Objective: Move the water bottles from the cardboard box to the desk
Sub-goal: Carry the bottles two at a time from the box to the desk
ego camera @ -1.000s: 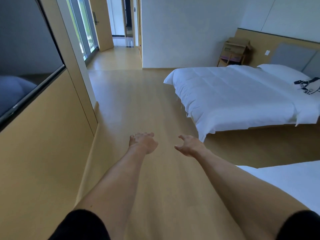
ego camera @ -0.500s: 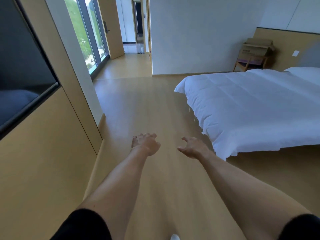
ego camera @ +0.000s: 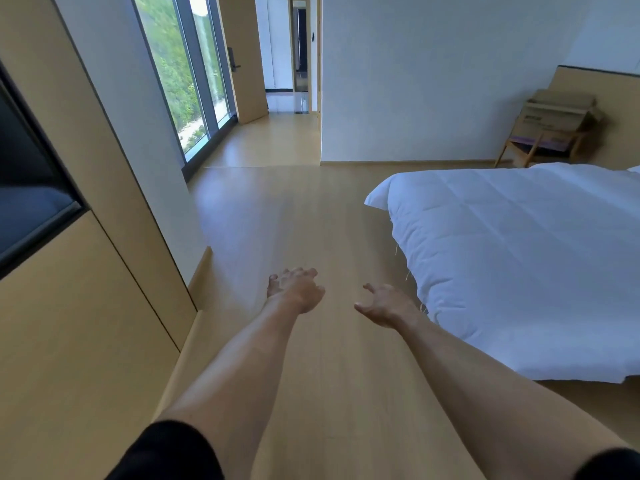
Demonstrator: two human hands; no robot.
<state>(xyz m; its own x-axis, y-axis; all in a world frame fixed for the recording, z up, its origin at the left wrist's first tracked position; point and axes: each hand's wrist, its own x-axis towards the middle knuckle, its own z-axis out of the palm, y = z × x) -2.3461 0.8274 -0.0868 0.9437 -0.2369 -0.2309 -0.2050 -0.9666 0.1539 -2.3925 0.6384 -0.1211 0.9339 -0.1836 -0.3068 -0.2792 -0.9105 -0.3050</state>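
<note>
View swung left, cardboard box (ego camera: pixel 557 114) on chair (ego camera: pixel 540 147) now far right; left hand (ego camera: pixel 296 289), right hand (ego camera: pixel 386 304) loose, empty; no bottles fetched yet

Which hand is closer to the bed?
Right. The right hand hangs open just beside the bed, near its corner. The left hand is further off, over the bare floor on the wall side. Neither touches the bed.

Open floor (ego camera: pixel 277 209) between wall panel (ego camera: pixel 86 341) and bed (ego camera: pixel 519 254).
</note>
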